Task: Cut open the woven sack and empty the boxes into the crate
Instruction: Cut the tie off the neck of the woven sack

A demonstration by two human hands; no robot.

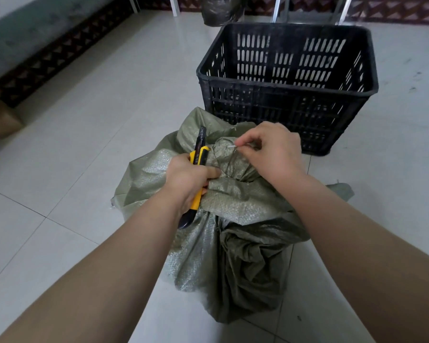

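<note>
A grey-green woven sack (235, 238) stands on the tiled floor in front of me, its neck bunched and tied near the top. My left hand (188, 179) grips a yellow and black utility knife (198, 154) and presses against the sack's neck; the knife's tip points away from me. My right hand (270, 149) pinches the white end of the tie (232, 146) at the gathered neck. A black slatted plastic crate (287, 82) stands just behind the sack and looks empty. No boxes are visible; the sack hides its contents.
A cardboard box (0, 120) sits at the far left by a dark patterned wall base. A dark bag (218, 11) and metal furniture legs (278, 8) stand beyond the crate. Pale floor tiles (97, 107) spread to the left and right.
</note>
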